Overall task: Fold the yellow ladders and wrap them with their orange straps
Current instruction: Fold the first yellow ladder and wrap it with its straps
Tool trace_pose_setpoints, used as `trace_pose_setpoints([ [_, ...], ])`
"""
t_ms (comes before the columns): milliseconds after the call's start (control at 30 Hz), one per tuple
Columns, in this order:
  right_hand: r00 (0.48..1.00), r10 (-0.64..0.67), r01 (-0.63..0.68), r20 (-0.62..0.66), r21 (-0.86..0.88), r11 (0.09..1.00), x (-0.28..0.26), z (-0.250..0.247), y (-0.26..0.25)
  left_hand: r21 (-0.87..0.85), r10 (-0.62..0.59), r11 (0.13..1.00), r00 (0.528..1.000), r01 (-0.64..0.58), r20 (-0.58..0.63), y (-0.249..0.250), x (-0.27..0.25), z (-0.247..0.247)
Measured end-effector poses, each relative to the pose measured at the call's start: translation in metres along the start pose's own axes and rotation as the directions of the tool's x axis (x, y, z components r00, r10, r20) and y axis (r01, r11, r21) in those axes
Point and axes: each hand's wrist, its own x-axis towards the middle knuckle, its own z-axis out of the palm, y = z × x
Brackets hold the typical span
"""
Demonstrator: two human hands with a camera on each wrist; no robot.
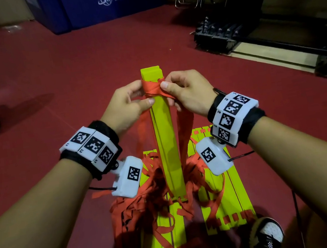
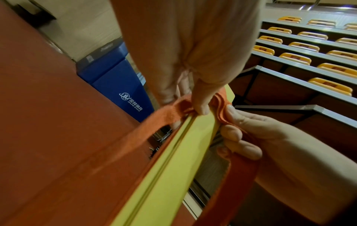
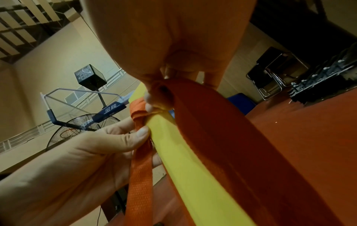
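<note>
The yellow slat bundle (image 1: pixel 166 144) runs lengthwise between both arms. At its far end the left hand (image 1: pixel 127 103) and right hand (image 1: pixel 187 92) flank it, each grip pinching the red strap (image 1: pixel 153 88) wound crosswise.

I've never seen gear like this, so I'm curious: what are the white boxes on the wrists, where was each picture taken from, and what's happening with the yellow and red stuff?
There is no machine: a person works with bare hands. The white boxes are small cameras strapped to the wrists, beside square-patterned bands. One picture comes from a head camera looking down; the other two look along each wrist. The left-hand grip and the right-hand grip both pinch a red strap wound round the top of a bundle of yellow slats. Beneath, on the red floor, lie more yellow slats tangled with loose red straps.
</note>
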Motion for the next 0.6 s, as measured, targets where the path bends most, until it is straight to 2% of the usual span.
trace_pose_setpoints([
  [233,1.0,0.01,-0.01,0.003,0.022,1.0,-0.0007,0.0005,-0.0004,0.027,-0.016,0.999,0.999,0.017,-0.038,0.0023,-0.0007,-0.0008],
  [400,1.0,0.002,-0.002,-0.003,-0.01,1.0,-0.0001,0.002,-0.0011,0.016,-0.009,1.0,1.0,0.009,0.004,0.0014,-0.0017,-0.0004],
  [533,1.0,-0.007,0.006,-0.027,-0.049,0.999,0.0001,0.0009,-0.0016,0.032,0.005,0.999,0.999,-0.004,-0.048,0.0001,0.0014,-0.0035],
  [600,1.0,-0.004,0.005,0.014,-0.08,0.997,-0.0008,-0.0002,-0.0036,0.012,-0.011,1.0,0.996,0.012,-0.091,0.0009,0.0028,-0.0039],
])
